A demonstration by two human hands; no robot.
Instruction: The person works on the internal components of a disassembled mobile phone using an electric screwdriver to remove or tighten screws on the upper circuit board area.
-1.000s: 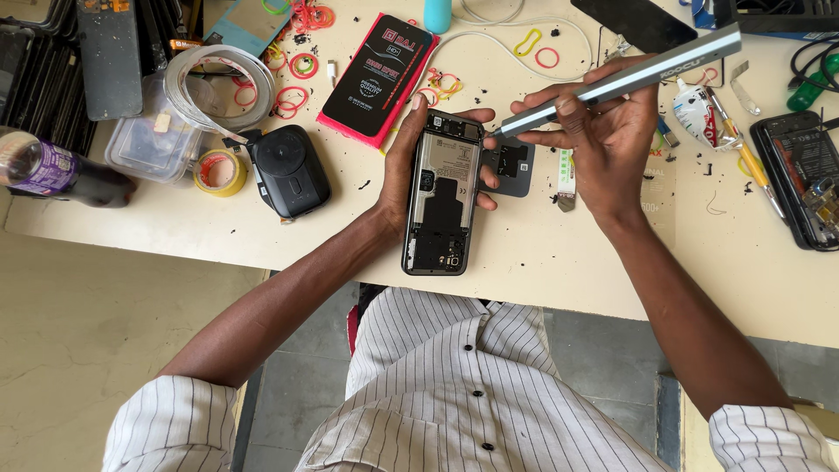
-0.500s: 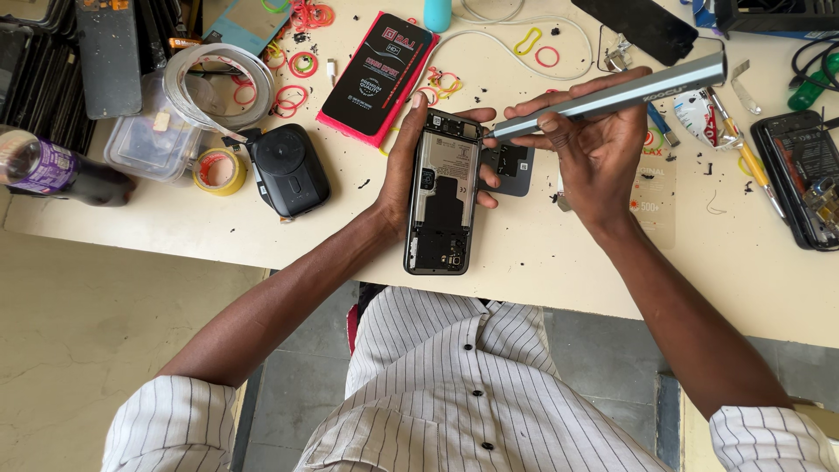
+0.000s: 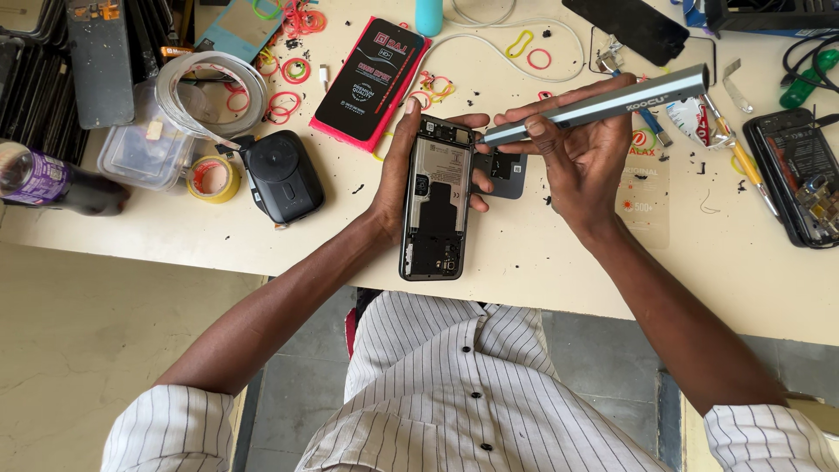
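Observation:
My left hand (image 3: 400,179) grips an opened smartphone (image 3: 434,210) with its back cover off, held above the near edge of the cream table (image 3: 542,271). Its battery and dark inner plates face up. My right hand (image 3: 581,153) holds a long grey electric screwdriver (image 3: 603,103) like a pen. The tool's tip rests at the phone's top right corner. A small dark phone part (image 3: 507,170) lies on the table just behind the phone, partly hidden by my fingers.
A red and black flat box (image 3: 371,79), a black round-topped case (image 3: 281,175), a yellow tape roll (image 3: 212,177), a clear plastic tub (image 3: 153,149), coloured rubber bands (image 3: 293,70) and a purple bottle (image 3: 48,182) lie left. Another opened phone (image 3: 800,175) and tweezers lie right.
The screwdriver's rear end has dropped slightly, and its tip stays at the phone's top right corner. My left hand keeps the phone in the same place.

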